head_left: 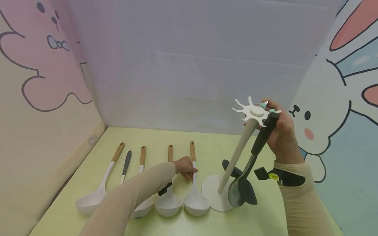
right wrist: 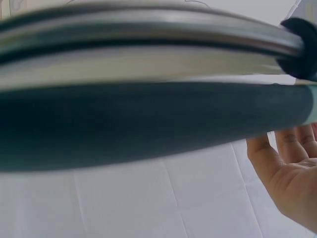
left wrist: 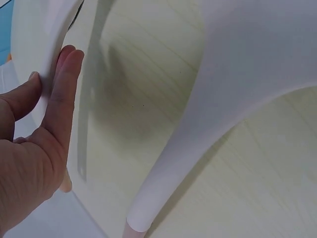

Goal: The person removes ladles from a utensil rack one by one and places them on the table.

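My left hand (head_left: 185,166) pinches the white shaft of a wooden-handled ladle (head_left: 197,204) lying at the right end of a row; in the left wrist view thumb and fingers (left wrist: 63,89) lie on either side of it. A white stand (head_left: 240,154) with a round base and a hooked top tilts to the right. Several dark utensils hang from it, one with a black handle (head_left: 264,134). Behind the hooked top, my right hand (head_left: 282,131) has its fingers around the hooks; in the right wrist view the hand (right wrist: 292,173) is partly hidden by the utensils.
Left of the held ladle lie another white ladle (head_left: 168,206), one partly under my left sleeve (head_left: 141,209), a grey-handled utensil (head_left: 127,164), and a ladle (head_left: 90,202) at the far left. Walls with cartoon figures enclose the pale yellow table (head_left: 218,144).
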`<state>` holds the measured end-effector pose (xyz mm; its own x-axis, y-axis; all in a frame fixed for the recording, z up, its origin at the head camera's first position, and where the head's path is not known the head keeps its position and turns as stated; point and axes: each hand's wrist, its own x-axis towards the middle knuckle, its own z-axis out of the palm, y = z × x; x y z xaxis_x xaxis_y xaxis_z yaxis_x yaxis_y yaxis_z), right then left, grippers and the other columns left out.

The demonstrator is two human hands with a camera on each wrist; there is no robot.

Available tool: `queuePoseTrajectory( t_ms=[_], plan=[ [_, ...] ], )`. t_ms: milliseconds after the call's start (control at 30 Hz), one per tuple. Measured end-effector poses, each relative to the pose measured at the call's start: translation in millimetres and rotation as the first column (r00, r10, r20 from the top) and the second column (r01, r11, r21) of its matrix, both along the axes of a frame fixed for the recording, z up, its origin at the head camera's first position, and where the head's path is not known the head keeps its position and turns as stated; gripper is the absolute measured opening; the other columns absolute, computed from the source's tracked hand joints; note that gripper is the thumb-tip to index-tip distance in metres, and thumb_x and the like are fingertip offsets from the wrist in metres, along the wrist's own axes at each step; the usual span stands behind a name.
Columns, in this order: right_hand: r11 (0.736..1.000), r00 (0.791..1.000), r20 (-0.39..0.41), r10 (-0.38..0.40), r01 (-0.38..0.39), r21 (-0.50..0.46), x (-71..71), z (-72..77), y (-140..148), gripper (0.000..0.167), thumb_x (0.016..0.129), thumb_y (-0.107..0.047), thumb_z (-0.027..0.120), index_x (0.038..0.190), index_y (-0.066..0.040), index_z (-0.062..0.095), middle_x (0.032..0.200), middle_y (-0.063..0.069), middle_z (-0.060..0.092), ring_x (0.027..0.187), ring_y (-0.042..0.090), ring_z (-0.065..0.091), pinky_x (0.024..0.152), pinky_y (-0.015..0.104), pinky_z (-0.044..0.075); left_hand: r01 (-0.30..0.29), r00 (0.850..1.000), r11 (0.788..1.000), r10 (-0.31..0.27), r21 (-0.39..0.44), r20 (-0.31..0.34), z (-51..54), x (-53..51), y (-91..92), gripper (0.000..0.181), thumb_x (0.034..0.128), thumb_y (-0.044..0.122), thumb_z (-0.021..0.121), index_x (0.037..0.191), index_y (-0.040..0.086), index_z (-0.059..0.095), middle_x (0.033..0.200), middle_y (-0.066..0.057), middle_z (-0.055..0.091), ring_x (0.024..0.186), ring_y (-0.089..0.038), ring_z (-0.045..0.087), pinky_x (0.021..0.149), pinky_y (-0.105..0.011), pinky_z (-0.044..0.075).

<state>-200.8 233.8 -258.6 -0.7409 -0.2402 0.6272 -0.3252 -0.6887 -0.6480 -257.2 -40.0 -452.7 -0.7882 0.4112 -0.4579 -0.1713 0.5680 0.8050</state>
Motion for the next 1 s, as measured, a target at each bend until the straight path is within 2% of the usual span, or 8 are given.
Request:
queuePoseTrajectory(
  t_ms=[233, 467, 767, 933, 1000],
  plan=[
    [1.000, 1.000, -0.002, -0.001, 0.001, -0.018, 1.6, -0.2, -1.6, 0.063, 0.080, -0.010, 0.080, 0.131, 0.008, 0.047, 0.117, 0.019, 0.061, 0.104, 0.033, 0.063, 0.087, 0.051, 0.056, -0.014, 1.000, 1.000, 0.015, -0.011, 0.017, -11.1, -7.1, 0.9, 0.016, 0.0965, 0.002, 0.064, 0.085, -0.009, 0.067, 0.081, -0.024, 0.072, 0.078, -0.030, 0.074, 0.065, -0.034, 0.061],
    [1.000, 1.000, 0.008, -0.017, 0.017, -0.019, 3.1, -0.8, -1.3, 0.064, 0.081, -0.010, 0.079, 0.133, 0.008, 0.048, 0.119, 0.019, 0.060, 0.105, 0.029, 0.061, 0.089, 0.050, 0.055, -0.009, 1.000, 1.000, 0.010, -0.028, 0.024, -13.4, -8.2, 4.9, 0.017, 0.0962, 0.004, 0.065, 0.083, -0.007, 0.066, 0.078, -0.021, 0.072, 0.072, -0.027, 0.074, 0.063, -0.034, 0.061],
    [0.997, 0.996, 0.045, -0.076, 0.075, 0.013, 4.4, -3.9, 3.8, 0.071, 0.080, -0.012, 0.081, 0.139, 0.007, 0.046, 0.127, 0.021, 0.058, 0.115, 0.030, 0.056, 0.094, 0.048, 0.051, -0.002, 1.000, 0.998, 0.003, -0.064, 0.017, -23.5, -14.5, 6.8, 0.020, 0.0961, 0.007, 0.066, 0.080, -0.004, 0.066, 0.070, -0.015, 0.070, 0.061, -0.021, 0.069, 0.059, -0.034, 0.060],
    [0.989, 0.986, 0.081, -0.146, 0.144, 0.034, 7.7, -3.8, 4.7, 0.079, 0.076, -0.016, 0.085, 0.142, 0.003, 0.045, 0.132, 0.024, 0.056, 0.123, 0.033, 0.053, 0.094, 0.046, 0.049, 0.007, 1.000, 0.995, -0.008, -0.099, -0.019, -21.2, -11.3, 6.5, 0.023, 0.0957, 0.009, 0.067, 0.076, -0.003, 0.067, 0.066, -0.012, 0.068, 0.056, -0.017, 0.064, 0.058, -0.033, 0.060],
    [0.986, 0.983, 0.076, -0.168, 0.166, 0.031, 9.6, -5.0, 6.7, 0.077, 0.079, -0.015, 0.083, 0.143, 0.002, 0.045, 0.134, 0.025, 0.055, 0.125, 0.033, 0.052, 0.092, 0.043, 0.049, 0.016, 0.999, 0.993, -0.020, -0.114, -0.035, -18.2, -8.9, 5.8, 0.022, 0.0952, 0.009, 0.068, 0.076, -0.002, 0.068, 0.067, -0.011, 0.069, 0.057, -0.017, 0.065, 0.058, -0.032, 0.060]
  ],
)
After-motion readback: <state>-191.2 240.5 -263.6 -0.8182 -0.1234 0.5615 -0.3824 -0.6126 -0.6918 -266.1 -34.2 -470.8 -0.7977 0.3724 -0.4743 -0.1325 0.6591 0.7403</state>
